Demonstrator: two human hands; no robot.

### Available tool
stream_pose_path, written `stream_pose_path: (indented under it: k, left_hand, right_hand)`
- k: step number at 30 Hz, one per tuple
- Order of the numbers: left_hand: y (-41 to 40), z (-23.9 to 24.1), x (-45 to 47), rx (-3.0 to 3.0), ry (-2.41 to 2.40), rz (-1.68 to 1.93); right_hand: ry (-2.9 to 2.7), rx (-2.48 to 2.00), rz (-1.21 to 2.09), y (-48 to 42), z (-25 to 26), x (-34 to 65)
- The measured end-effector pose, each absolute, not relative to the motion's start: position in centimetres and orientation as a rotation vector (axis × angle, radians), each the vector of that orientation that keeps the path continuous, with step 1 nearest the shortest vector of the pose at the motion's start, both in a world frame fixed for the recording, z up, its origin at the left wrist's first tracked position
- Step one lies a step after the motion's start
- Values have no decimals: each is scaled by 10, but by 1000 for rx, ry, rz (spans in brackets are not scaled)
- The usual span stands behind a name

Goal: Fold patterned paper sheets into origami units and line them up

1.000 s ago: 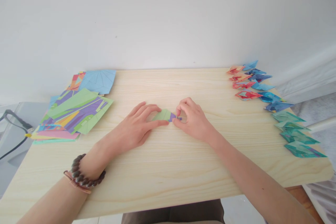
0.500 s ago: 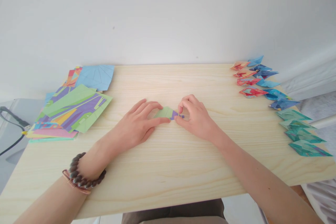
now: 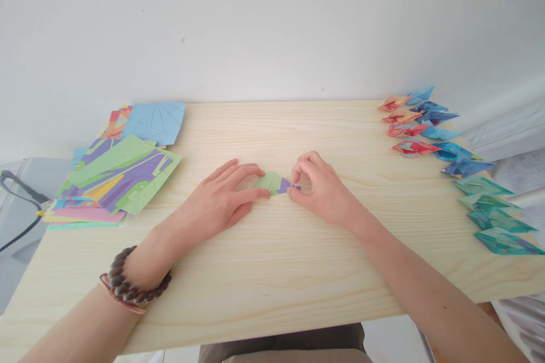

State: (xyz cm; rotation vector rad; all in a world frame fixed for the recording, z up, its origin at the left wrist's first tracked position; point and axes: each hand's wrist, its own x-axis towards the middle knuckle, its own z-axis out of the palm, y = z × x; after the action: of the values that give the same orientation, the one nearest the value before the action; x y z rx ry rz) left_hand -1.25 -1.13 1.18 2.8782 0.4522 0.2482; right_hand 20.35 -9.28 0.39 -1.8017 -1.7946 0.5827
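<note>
A small folded paper piece (image 3: pixel 275 182), green with a purple tip, lies flat on the pale wooden table (image 3: pixel 272 261). My left hand (image 3: pixel 221 198) rests on its left part, fingers stretched out flat and pressing it down. My right hand (image 3: pixel 321 187) pinches the purple tip at its right end between thumb and forefinger. A bead bracelet (image 3: pixel 131 289) sits on my left wrist.
A loose stack of patterned paper sheets (image 3: pixel 117 173) lies at the table's left side. Several folded paper figures in red (image 3: pixel 409 125), blue (image 3: pixel 451 150) and teal (image 3: pixel 494 215) line the right edge. A dark cable (image 3: pixel 21 210) hangs off to the left.
The view has shifted slightly, so everything sits a bit higher in frame. My right fingers have worked a little along the purple tip. My left hand keeps pressing the paper.
</note>
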Motion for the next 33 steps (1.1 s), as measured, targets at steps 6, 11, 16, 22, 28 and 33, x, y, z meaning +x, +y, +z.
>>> stream_pose_path:
  k: [6,11,16,22,28,33]
  left_hand:
    - [-12,12,-14,2880,464,245]
    - [-12,15,-13,2855,472,246]
    - [-9,13,-16,2838,459,274]
    - [-6,13,-18,2814,424,294]
    - [-4,14,-21,2803,403,280]
    - [1,10,-26,2792,360,320]
  right_hand:
    - [-1781,-1767,661,-94,4,208]
    - [-1793,-1738,738,-94,5,215]
    - [-1834,-1698,783,-92,7,220]
    - [-1859,-1659,817,-90,7,223]
    - [-1860,-1645,850,-90,7,225]
    - [-1859,-1642,853,-90,8,225]
